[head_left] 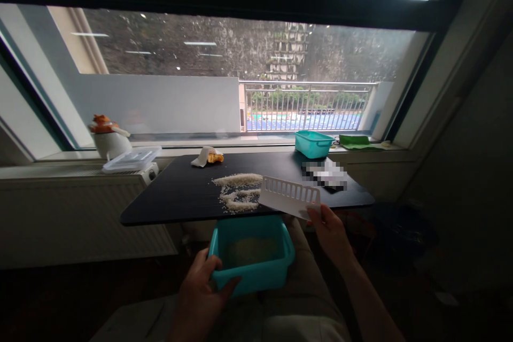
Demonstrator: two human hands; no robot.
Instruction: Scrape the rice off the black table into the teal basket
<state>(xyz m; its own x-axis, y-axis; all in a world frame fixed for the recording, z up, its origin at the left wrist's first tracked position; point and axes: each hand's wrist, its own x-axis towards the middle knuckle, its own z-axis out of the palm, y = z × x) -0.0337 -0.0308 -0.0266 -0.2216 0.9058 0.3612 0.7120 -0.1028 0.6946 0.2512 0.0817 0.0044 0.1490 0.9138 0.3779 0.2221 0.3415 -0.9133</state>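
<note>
My left hand (204, 283) grips the near left corner of a teal plastic bin (256, 278), held just below the front edge of the black table (172, 192). A pale layer of what looks like rice lies on the bin's floor. With fingers and thumb, my right hand (328, 227) holds a white slotted plastic divider (288, 197) by its right end. The divider is tilted over the tabletop, its left end beside the rice. White rice (240, 179) is spread in streaks on the table, close to the front edge above the bin.
A second teal bin (312, 144) stands at the back right, near a blurred-out flat item (326, 175). Crumpled white and yellow cloth (208, 157) lies at the back. On the left are a clear plastic lid (132, 159) and a white container (110, 141) above the radiator (80, 214).
</note>
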